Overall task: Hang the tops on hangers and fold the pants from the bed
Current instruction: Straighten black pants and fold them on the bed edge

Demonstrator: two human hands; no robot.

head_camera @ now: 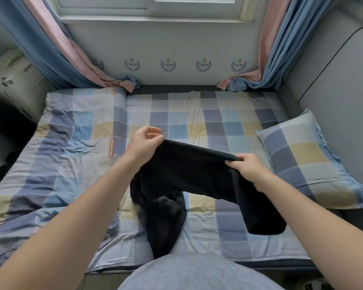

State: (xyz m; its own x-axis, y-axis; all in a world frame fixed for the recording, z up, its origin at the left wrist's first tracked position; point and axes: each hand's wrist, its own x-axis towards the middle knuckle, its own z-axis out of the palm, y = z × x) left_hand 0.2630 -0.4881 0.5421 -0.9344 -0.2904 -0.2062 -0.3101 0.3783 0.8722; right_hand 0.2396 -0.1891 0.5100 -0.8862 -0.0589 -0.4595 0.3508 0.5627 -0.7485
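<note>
Grip on each side pinches cloth: left grip (146, 143), centre frame, nips one end of the top edge of the black pants (187, 170); right grip (248, 166), right of centre, nips the other. Pants hang stretched between them above the bed (228, 120), legs trailing onto it at lower centre. They look soft, limp and light, likely to sag, so the top-edge corners seem the best hold.

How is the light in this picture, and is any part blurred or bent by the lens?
Head view: soft daylight from the window above the bed, no hard shadows or glare; the left hand is slightly motion-blurred, the right hand sharper; the black pants lose detail in darkness; the wide-angle lens bows the edges.
</note>
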